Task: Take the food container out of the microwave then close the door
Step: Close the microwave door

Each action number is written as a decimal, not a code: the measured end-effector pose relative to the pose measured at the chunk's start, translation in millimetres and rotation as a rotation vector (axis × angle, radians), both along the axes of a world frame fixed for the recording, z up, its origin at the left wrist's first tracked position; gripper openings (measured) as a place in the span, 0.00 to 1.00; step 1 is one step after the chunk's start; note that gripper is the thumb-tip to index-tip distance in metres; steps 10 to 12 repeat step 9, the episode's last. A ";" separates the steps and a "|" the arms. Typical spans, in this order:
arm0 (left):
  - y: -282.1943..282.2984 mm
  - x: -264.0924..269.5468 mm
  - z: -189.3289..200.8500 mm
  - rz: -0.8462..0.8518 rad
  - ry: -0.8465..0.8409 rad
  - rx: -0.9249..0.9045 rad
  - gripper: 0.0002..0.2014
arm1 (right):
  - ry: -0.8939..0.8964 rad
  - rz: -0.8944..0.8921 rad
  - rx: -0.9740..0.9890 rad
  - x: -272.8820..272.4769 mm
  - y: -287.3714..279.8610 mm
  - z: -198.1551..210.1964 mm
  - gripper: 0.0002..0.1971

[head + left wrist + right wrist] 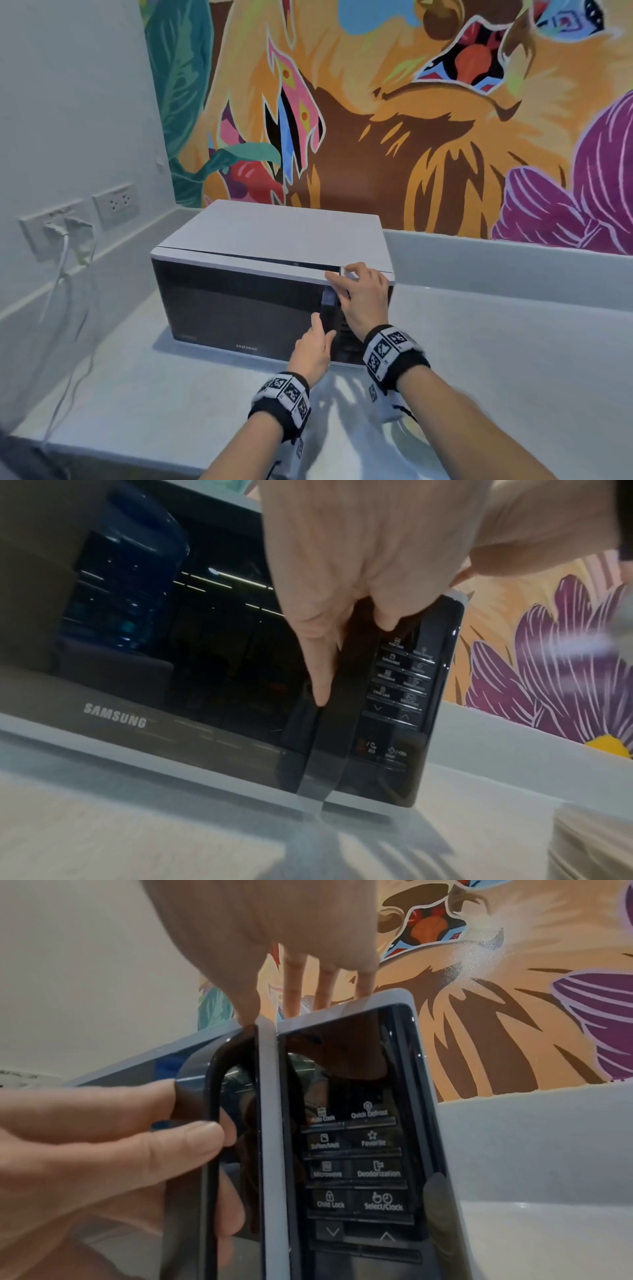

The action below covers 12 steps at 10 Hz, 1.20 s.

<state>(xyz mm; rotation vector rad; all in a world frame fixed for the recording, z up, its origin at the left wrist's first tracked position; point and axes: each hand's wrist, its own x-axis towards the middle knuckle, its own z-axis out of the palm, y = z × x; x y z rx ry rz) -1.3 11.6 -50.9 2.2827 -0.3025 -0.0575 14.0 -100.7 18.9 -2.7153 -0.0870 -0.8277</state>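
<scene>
Head view: left hand is curling round handle; right hand, fingers spread, is bracing microwave at 12 o'clock. Risk: oven sliding on bench if brace slips.

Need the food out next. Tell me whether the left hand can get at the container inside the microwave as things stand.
Probably not yet: the door looks shut. The left hand grips its handle, the right hand braces the microwave.

The microwave is white on top with a glossy black door; the mural runs orange, brown, purple and teal (wristbands black-and-white checked); worktop pale grey.
</scene>
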 end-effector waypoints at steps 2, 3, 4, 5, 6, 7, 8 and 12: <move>-5.8 5.1 -1.1 0.034 -0.017 0.022 0.19 | -0.021 -0.083 -0.037 4.8 5.5 -2.9 0.14; -8.6 10.3 -0.3 0.037 0.002 0.011 0.19 | -0.010 -0.117 -0.043 9.0 7.9 -1.5 0.14; -12.2 16.1 0.0 0.030 0.012 -0.002 0.18 | 0.003 -0.151 -0.022 14.1 10.4 -0.5 0.14; -10.9 16.3 0.1 0.032 0.030 -0.005 0.20 | 0.014 -0.144 -0.044 12.7 10.9 -1.6 0.14; -8.1 14.4 3.8 0.023 0.070 -0.003 0.22 | 0.051 -0.119 -0.071 9.5 7.3 0.6 0.14; -2.1 11.0 13.4 -0.025 0.113 -0.017 0.25 | 0.113 -0.031 -0.039 1.9 3.7 5.6 0.15; 12.4 -5.7 14.8 -0.032 0.057 -0.087 0.28 | 0.082 0.115 0.099 -24.6 -6.6 5.2 0.17; 31.9 -48.1 6.5 -0.012 -0.059 -0.191 0.20 | 0.077 0.244 0.189 -81.1 -16.9 -21.8 0.15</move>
